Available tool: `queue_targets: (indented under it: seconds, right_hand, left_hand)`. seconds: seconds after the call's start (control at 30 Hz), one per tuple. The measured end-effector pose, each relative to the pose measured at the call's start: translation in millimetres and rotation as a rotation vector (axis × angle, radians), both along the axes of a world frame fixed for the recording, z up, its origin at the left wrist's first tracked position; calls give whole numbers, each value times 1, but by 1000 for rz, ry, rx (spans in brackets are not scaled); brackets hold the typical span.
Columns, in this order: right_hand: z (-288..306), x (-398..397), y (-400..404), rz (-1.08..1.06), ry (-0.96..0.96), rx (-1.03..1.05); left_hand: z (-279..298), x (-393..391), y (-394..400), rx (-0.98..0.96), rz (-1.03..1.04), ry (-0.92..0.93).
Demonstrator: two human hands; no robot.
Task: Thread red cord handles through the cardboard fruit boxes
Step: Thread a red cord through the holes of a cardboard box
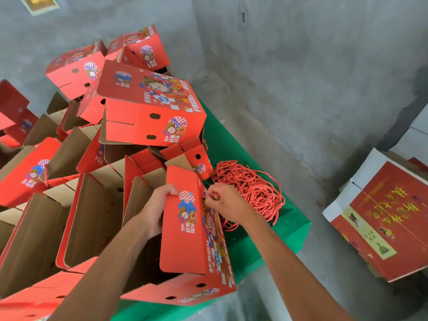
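Near the front edge of a green-covered table [266, 246], a red cardboard fruit box [192, 246] is standing open on its side, its brown inner walls showing and its red outer panels printed with a cartoon figure, a blue-and-white checker pattern and white lettering; small oval holes are showing along its lower flap. The left hand [157, 205] is gripping the box's upper edge, fingers curled over the panel. The right hand [222, 200] is pinching a red twisted cord [214, 195] at the box's printed face. Just beside that hand, a tangled heap of red cords [252, 191] is lying on the green cover. Behind and to the left, more red boxes [148, 107] are piling up.
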State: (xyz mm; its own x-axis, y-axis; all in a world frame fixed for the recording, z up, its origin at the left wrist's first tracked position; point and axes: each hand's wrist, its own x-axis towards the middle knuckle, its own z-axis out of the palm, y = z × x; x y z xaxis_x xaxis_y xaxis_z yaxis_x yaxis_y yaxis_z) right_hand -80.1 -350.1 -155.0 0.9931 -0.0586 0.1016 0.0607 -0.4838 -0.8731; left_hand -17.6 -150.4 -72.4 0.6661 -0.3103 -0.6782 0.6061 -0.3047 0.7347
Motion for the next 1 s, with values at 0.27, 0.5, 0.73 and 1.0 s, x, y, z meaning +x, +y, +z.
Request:
queue_targets:
  seconds: [0.27, 0.5, 0.73, 1.0]
  right_hand:
    - [15, 13, -12, 208, 24, -259]
    - [18, 18, 6, 132, 104, -457]
    - [71, 1, -26, -242, 239, -337]
    - [192, -7, -5, -228, 226, 899]
  left_hand:
    - [1, -9, -15, -127, 36, 30]
    - [-22, -9, -44, 52, 30, -196]
    - [1, -3, -27, 516, -356, -404]
    - [88, -53, -46, 148, -25, -1189]
